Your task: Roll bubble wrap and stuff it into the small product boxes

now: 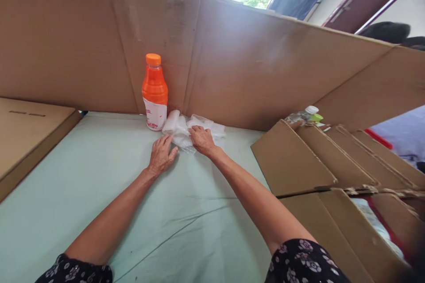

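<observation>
A crumpled heap of clear plastic wrap [181,126] lies on the pale green cloth against the cardboard wall. My right hand [201,139] is on the heap, its fingers bent over the plastic and its thumb not clearly seen. At the near left edge of the wrap is my left hand [161,154], open, thumb apart from the fingers, fingertips close to the plastic. An orange bottle [155,93] with an orange cap and a white label stands upright just left of the wrap, by the wall.
A tall cardboard wall [252,66] runs across the back. A flat cardboard box [29,137] sits at the left. To the right is a cardboard divider box [292,154] with slots; a white-capped clear bottle [311,110] pokes out of one. The green cloth [99,177] has creases near the front.
</observation>
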The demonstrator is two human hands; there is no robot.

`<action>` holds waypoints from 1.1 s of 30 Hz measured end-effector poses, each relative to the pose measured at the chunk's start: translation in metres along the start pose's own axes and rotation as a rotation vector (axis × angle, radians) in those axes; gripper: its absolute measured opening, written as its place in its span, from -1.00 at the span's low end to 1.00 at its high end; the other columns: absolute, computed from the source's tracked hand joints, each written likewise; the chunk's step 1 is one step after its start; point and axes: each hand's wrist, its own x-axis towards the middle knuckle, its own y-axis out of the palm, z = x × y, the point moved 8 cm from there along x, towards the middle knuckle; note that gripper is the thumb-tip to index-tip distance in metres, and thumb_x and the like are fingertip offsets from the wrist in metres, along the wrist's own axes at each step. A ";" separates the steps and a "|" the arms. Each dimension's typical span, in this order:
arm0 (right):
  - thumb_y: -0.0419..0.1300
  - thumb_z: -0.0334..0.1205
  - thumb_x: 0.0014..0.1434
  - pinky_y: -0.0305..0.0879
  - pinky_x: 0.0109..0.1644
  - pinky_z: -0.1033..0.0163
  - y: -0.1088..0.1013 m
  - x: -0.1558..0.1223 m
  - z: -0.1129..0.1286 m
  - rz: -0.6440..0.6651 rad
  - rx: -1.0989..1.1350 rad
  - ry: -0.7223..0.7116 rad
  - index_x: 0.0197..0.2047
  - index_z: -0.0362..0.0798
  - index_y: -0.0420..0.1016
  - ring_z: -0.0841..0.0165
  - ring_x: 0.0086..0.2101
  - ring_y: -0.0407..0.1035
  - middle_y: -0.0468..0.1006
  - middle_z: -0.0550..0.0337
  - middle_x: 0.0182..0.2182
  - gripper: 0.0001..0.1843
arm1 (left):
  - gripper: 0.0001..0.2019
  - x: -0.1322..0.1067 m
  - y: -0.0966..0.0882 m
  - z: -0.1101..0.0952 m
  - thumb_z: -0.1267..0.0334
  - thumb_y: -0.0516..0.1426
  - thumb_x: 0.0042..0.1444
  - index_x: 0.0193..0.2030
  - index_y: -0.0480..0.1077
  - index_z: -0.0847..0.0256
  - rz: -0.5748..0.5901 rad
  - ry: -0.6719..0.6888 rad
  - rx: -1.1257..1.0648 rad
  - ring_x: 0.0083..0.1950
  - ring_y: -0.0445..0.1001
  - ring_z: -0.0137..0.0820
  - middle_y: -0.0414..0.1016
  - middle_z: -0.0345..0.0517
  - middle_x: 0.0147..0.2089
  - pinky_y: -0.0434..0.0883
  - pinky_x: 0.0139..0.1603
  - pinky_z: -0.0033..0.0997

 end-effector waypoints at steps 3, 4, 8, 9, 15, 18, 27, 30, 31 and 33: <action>-0.08 -0.38 0.35 0.25 0.07 0.12 -0.016 0.002 -0.029 -0.017 0.051 0.099 0.14 -0.03 0.50 0.16 0.10 0.36 0.53 -0.06 0.12 -0.57 | -0.54 0.000 0.000 -0.001 0.15 0.05 0.26 0.24 0.36 0.30 0.001 0.003 -0.003 0.27 0.40 0.00 0.44 0.25 0.26 0.30 0.29 0.08; -0.13 -0.42 0.35 0.27 0.04 0.13 -0.021 0.003 -0.040 -0.036 0.061 0.151 0.15 -0.07 0.49 0.16 0.05 0.40 0.56 -0.08 0.08 -0.52 | -0.55 0.000 0.000 -0.002 0.15 0.05 0.25 0.23 0.38 0.28 0.002 0.006 -0.003 0.26 0.40 -0.01 0.45 0.23 0.25 0.30 0.29 0.07; -0.32 -0.43 0.38 0.21 0.16 0.05 -0.030 0.008 -0.059 -0.142 0.088 0.246 0.37 -0.19 0.25 0.11 0.17 0.29 0.45 -0.19 0.21 -0.38 | -0.58 0.001 0.001 -0.002 0.15 0.06 0.25 0.18 0.42 0.27 0.007 0.006 0.013 0.24 0.41 -0.04 0.49 0.18 0.21 0.32 0.28 0.02; -0.28 -0.40 0.39 0.16 0.22 0.03 -0.025 0.009 -0.056 -0.146 0.099 0.219 0.40 -0.16 0.22 0.11 0.24 0.21 0.38 -0.18 0.28 -0.40 | -0.59 0.002 0.001 -0.001 0.15 0.07 0.25 0.16 0.43 0.27 0.008 0.002 0.019 0.23 0.42 -0.05 0.50 0.17 0.20 0.32 0.28 0.01; 0.08 -0.11 0.36 -0.05 0.38 -0.05 0.014 0.009 -0.021 0.004 0.161 0.065 0.40 -0.10 0.24 0.06 0.39 -0.02 0.17 -0.11 0.42 -0.41 | -0.60 0.000 0.000 0.000 0.14 0.04 0.25 0.13 0.45 0.28 0.039 0.002 -0.006 0.23 0.41 -0.06 0.49 0.17 0.20 0.30 0.29 0.00; 0.17 0.00 0.31 -0.08 0.40 -0.02 0.001 -0.004 -0.020 0.002 0.158 0.110 0.44 -0.04 0.18 0.10 0.39 -0.02 0.12 -0.06 0.44 -0.30 | -0.57 -0.003 -0.003 0.002 0.10 0.02 0.24 0.11 0.45 0.32 0.022 0.003 -0.053 0.22 0.39 0.02 0.46 0.26 0.19 0.28 0.29 0.11; 0.17 -0.18 0.26 0.11 0.29 -0.09 -0.150 -0.214 -0.084 -0.520 -0.040 0.319 0.15 -0.07 0.50 0.03 0.26 0.24 0.36 -0.13 0.30 -0.59 | -0.65 -0.006 -0.024 0.007 0.11 0.07 0.16 -0.01 0.48 0.21 -0.192 -0.043 -0.140 0.17 0.40 0.01 0.43 0.20 0.09 0.32 0.24 0.14; 0.11 -0.13 0.30 0.23 0.16 -0.08 -0.180 -0.307 -0.107 -0.569 -0.181 0.480 0.15 -0.06 0.47 0.03 0.15 0.37 0.48 -0.11 0.18 -0.60 | -0.71 -0.010 -0.033 0.001 0.15 0.07 0.16 -0.04 0.48 0.15 -0.221 -0.034 -0.142 0.19 0.38 0.01 0.43 0.15 0.09 0.30 0.26 0.15; 0.11 -0.10 0.29 0.27 0.11 -0.07 -0.180 -0.332 -0.111 -0.534 -0.240 0.543 0.16 -0.08 0.46 0.01 0.10 0.40 0.52 -0.12 0.13 -0.57 | -0.71 -0.012 -0.034 -0.003 0.15 0.08 0.15 -0.04 0.48 0.15 -0.214 -0.025 -0.141 0.19 0.38 0.02 0.42 0.15 0.11 0.30 0.26 0.16; 0.15 -0.06 0.24 0.31 -0.03 -0.05 -0.169 -0.372 -0.121 -0.378 -0.343 0.704 0.14 -0.14 0.46 -0.02 -0.03 0.48 0.60 -0.15 -0.02 -0.53 | -0.69 -0.020 -0.035 -0.014 0.15 0.08 0.13 -0.04 0.48 0.19 -0.170 0.004 -0.141 0.19 0.38 0.04 0.40 0.19 0.15 0.30 0.26 0.18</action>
